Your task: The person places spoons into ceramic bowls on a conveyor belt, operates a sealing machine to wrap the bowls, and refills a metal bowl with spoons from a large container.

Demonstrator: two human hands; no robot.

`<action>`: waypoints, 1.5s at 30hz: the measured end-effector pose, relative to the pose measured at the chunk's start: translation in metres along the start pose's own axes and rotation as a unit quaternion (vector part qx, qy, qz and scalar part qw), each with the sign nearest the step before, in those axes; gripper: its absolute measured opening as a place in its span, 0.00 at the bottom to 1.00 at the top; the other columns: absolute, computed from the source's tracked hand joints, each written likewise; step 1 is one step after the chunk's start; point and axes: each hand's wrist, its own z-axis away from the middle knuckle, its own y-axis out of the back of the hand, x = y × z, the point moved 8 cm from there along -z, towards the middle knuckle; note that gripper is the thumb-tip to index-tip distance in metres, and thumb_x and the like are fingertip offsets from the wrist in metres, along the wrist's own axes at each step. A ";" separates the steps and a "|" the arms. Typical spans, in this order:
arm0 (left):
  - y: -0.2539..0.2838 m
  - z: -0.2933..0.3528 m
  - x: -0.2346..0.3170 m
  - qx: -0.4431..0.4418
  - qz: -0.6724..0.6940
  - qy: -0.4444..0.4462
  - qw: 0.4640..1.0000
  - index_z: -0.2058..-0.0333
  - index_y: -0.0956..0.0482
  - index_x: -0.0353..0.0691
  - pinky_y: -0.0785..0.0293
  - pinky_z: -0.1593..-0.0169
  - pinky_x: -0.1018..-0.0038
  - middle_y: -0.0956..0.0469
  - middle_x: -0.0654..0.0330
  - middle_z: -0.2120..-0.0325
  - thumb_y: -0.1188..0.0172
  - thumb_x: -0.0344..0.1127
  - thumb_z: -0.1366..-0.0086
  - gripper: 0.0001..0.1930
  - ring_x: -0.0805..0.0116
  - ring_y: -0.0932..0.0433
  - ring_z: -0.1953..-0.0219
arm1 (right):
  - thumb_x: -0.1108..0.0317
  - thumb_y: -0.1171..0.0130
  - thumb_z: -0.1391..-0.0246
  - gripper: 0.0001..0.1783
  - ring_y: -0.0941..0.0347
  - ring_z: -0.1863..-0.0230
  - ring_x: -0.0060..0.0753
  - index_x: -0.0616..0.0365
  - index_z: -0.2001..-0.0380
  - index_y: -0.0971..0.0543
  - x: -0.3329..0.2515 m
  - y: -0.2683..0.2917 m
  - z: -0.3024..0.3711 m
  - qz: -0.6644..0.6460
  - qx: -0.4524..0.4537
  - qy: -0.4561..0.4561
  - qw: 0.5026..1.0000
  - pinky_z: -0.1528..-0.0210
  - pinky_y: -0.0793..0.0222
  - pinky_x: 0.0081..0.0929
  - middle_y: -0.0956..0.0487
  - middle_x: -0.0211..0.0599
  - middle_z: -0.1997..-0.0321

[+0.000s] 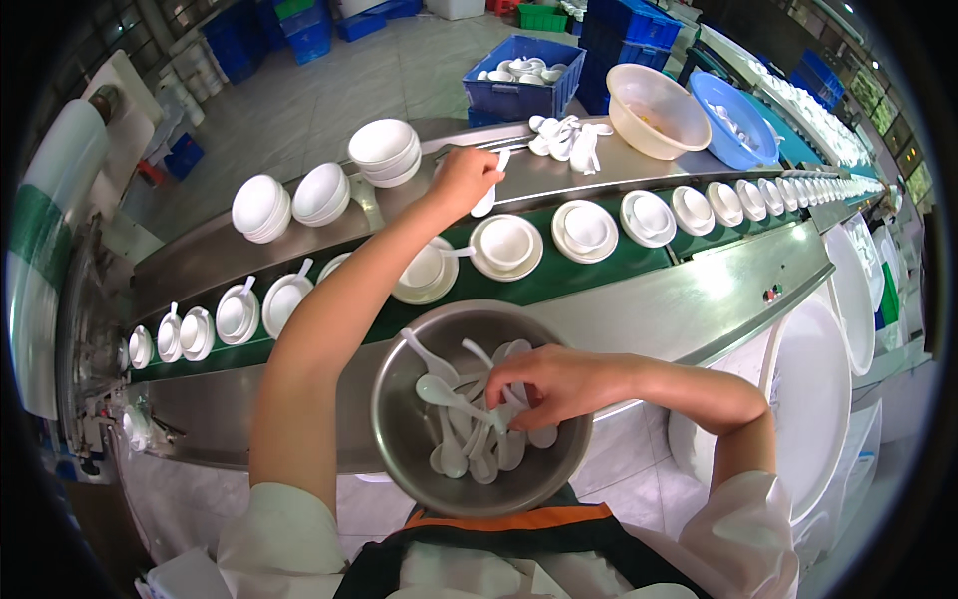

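Note:
My left hand is closed around a white spoon, held over the far edge of the green conveyor belt. Close below it stands a white bowl on a plate. At the near side, my right hand reaches into a steel basin that holds several white spoons. Its curled fingers are at a spoon handle and appear to pinch it; the fingertips are partly hidden. My left forearm covers part of the belt and some of the place settings.
Along the belt run several bowl-and-plate sets; those toward the left carry spoons. Stacked bowls and a spoon pile lie on the far steel ledge, beside a cream basin and a blue basin. A blue crate stands behind.

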 end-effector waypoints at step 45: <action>-0.209 0.034 0.249 0.044 0.026 0.026 0.998 0.77 0.29 0.37 0.34 0.61 0.69 0.31 0.56 0.66 0.41 0.30 0.52 0.06 0.59 0.31 0.62 | 0.74 0.44 0.62 0.09 0.27 0.69 0.36 0.54 0.72 0.26 0.114 0.123 0.273 0.388 -0.034 0.017 0.921 0.71 0.31 0.28 0.24 0.32 0.75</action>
